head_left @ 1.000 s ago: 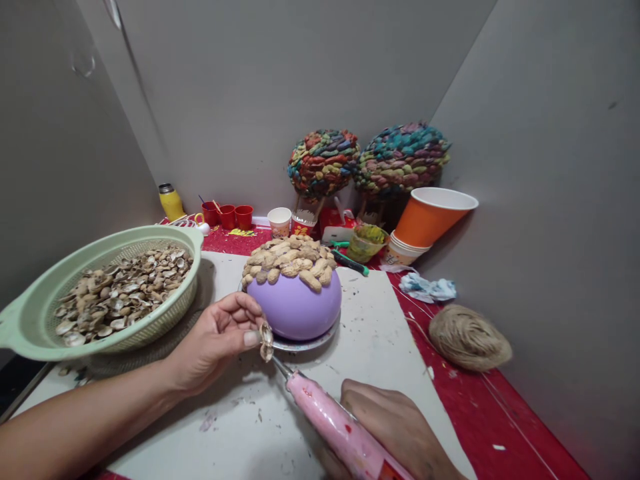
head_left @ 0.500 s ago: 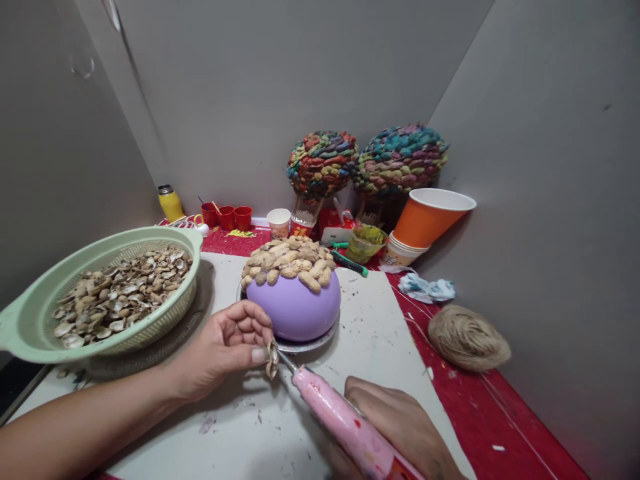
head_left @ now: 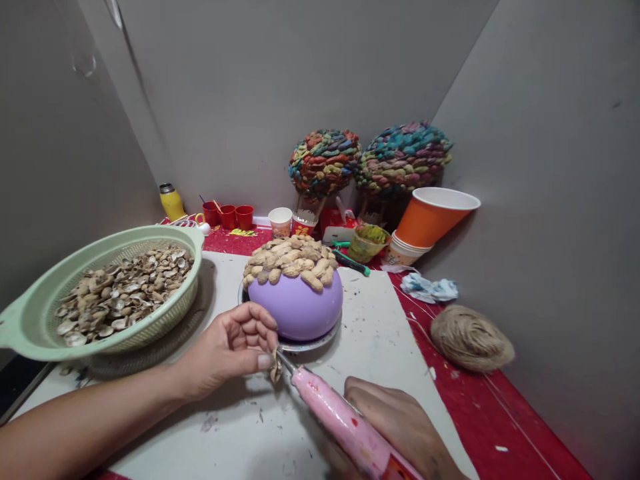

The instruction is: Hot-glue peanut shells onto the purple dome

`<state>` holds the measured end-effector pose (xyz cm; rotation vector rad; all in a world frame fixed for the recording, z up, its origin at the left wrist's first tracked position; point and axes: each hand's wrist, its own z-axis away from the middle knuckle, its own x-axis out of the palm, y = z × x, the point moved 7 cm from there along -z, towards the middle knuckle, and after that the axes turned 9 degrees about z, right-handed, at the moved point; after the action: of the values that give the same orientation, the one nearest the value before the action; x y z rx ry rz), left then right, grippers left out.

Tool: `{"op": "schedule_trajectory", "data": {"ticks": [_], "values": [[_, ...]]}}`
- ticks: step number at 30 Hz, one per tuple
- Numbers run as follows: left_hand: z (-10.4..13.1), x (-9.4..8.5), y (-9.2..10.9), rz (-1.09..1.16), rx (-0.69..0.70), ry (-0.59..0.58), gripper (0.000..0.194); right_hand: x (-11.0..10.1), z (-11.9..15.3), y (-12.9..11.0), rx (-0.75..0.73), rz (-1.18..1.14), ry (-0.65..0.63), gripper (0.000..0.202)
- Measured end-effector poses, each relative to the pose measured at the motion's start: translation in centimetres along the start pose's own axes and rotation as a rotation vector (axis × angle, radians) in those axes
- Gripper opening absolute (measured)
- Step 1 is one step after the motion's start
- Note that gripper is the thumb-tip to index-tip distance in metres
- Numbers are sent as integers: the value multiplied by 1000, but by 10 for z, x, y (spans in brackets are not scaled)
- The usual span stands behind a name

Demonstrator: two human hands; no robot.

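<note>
My left hand [head_left: 237,343] pinches a peanut shell [head_left: 276,367] between thumb and fingers, in front of the balloon. In my right hand [head_left: 400,420] is a pink glue gun [head_left: 335,410], pointing up and left. The metal nozzle [head_left: 286,360] of the gun meets the shell or lies right beside it. Behind both hands, a purple balloon [head_left: 300,310] sits on a round metal dish [head_left: 315,345]. Peanut shells [head_left: 293,260] cover the balloon's top in overlapping rows, while its lower part is bare.
A green colander [head_left: 197,267] of peanut shells stands left. Behind are red cups [head_left: 244,217], paper cups [head_left: 280,222], green-handled pliers [head_left: 353,263] and two colourful shell-covered balls [head_left: 324,163]. Leaning orange cups [head_left: 435,220], a crumpled cloth [head_left: 429,288] and a twine ball [head_left: 471,338] lie right.
My left hand and the shell have shifted slightly to the right, and the shell has turned a little at the nozzle. The glue gun stays nearly still; the whole view has moved slightly.
</note>
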<state>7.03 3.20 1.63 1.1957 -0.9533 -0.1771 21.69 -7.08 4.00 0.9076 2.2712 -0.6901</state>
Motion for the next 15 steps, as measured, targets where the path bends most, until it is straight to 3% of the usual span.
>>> {"op": "schedule_trajectory", "data": {"ticks": [15], "values": [[0,0,2,2,12,22,33,6,6,1,-47,47,-78,25]]}}
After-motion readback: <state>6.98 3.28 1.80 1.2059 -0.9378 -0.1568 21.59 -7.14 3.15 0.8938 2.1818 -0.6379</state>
